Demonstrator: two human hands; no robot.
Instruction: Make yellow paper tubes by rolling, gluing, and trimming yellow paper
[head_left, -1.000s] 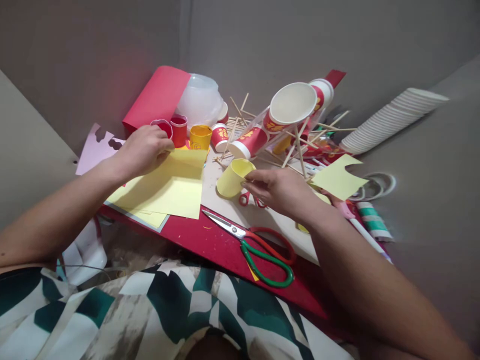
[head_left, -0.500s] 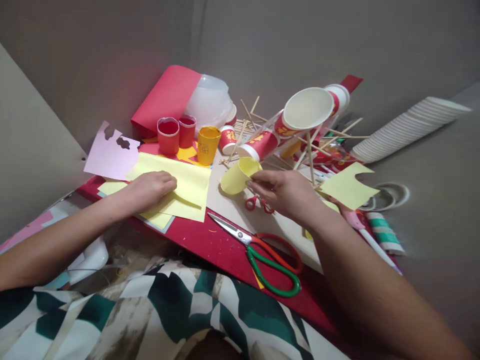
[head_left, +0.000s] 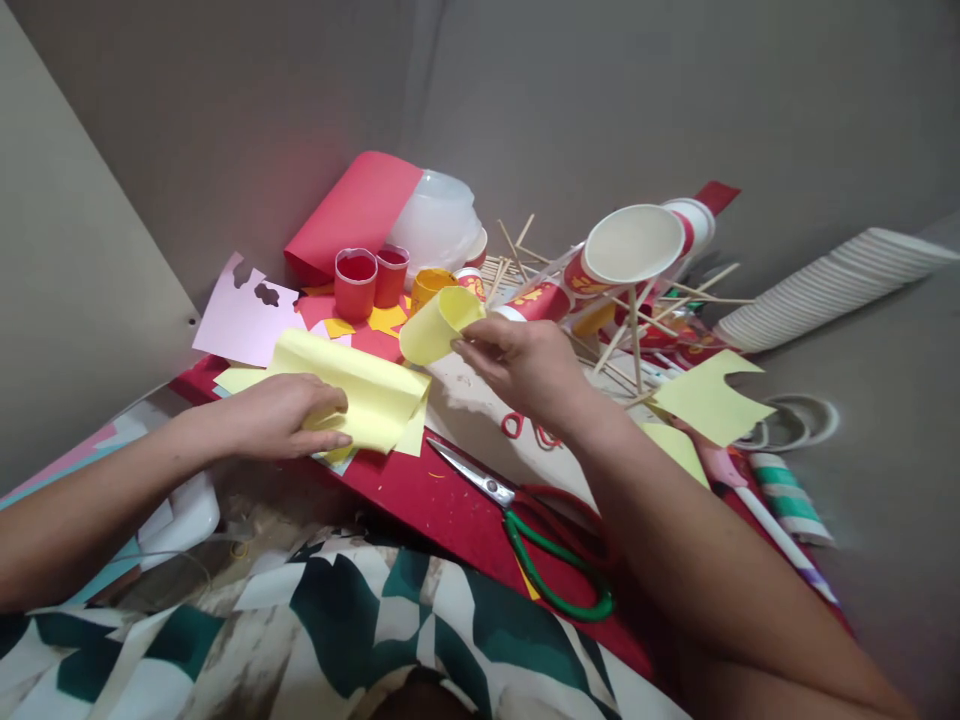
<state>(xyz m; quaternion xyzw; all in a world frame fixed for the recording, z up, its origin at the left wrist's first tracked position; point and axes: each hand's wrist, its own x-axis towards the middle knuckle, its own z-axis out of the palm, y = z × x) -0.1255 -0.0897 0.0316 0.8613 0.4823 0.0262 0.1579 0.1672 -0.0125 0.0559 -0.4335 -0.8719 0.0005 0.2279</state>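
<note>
My left hand (head_left: pixel 289 415) grips the near edge of a yellow paper sheet (head_left: pixel 379 390), which curls over on top of other papers. Pinched at its rim by my right hand (head_left: pixel 529 370) is a yellow paper tube (head_left: pixel 427 332), tilted, its open end facing up and right. It partly hides an orange-yellow cup (head_left: pixel 433 283). Two small red cups (head_left: pixel 355 288) stand to the left of that cup. Below my right hand lie large scissors (head_left: pixel 491 488) with green and red handles. Small red-handled scissors (head_left: pixel 512 426) show only partly beneath the hand.
At the back lean a red paper sheet (head_left: pixel 352 210) and a clear plastic container (head_left: pixel 439 220). Printed paper cups (head_left: pixel 634 245) and wooden sticks (head_left: pixel 637 340) crowd the right, beside a long cup stack (head_left: pixel 832 290). Cut pink paper (head_left: pixel 251 315) lies left, yellow scrap (head_left: pixel 716 398) right.
My right hand has moved left and up with the yellow tube, now in front of the orange-yellow cup. My left hand has rolled the yellow sheet's near edge up and over.
</note>
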